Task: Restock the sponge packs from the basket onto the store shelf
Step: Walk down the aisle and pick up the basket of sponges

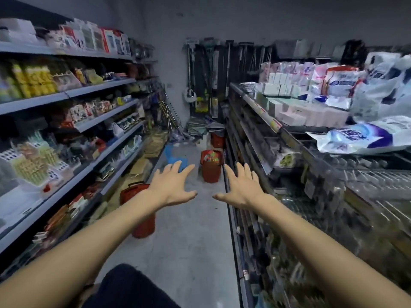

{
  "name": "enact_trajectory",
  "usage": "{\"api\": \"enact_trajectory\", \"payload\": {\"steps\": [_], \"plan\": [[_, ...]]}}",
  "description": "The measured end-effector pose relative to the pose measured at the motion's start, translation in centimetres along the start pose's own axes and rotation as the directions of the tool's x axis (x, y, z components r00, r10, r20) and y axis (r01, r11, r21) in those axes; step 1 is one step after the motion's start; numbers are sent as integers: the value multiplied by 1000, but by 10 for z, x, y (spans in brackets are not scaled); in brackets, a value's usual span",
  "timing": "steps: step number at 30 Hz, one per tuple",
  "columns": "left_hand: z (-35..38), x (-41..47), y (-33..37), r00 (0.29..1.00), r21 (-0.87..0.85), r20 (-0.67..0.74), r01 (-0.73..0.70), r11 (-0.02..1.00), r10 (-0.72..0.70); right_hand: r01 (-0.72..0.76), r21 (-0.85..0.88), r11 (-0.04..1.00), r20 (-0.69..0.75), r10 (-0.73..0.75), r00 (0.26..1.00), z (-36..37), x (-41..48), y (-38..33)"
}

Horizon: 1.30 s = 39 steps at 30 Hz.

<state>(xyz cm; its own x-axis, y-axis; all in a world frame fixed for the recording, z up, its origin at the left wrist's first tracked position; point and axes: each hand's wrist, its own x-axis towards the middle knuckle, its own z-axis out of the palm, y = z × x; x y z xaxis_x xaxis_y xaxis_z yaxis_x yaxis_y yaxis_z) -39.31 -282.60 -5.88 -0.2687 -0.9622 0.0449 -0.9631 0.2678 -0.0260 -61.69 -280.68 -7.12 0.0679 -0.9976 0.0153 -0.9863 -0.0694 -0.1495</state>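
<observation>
Both hands out front, fingers spread, holding nothing: left hand, right hand, thumbs near each other, not touching. Far past them on the aisle floor we see a red basket w/ colourful packs inside, just beside the right shelf unit. Blue stool left of it. 2nd red basket nearer, by the left shelves.
</observation>
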Motion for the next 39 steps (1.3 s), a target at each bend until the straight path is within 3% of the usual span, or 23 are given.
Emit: {"api": "enact_trajectory", "payload": {"steps": [7,16,25,39], "plan": [[-9,147,-14,1000,21,3,23,1000,-23,16,23,1000,-25,-16,1000,-6,170,34],[36,359,-56,999,30,41,33,999,-35,-27,73,997,36,24,999,32,375,63],[76,605,-143,996,-12,83,31,999,-30,-88,85,992,35,86,996,48,629,74],[136,922,-248,995,2,82,-51,999,51,-74,86,994,42,70,997,78,947,103]]}}
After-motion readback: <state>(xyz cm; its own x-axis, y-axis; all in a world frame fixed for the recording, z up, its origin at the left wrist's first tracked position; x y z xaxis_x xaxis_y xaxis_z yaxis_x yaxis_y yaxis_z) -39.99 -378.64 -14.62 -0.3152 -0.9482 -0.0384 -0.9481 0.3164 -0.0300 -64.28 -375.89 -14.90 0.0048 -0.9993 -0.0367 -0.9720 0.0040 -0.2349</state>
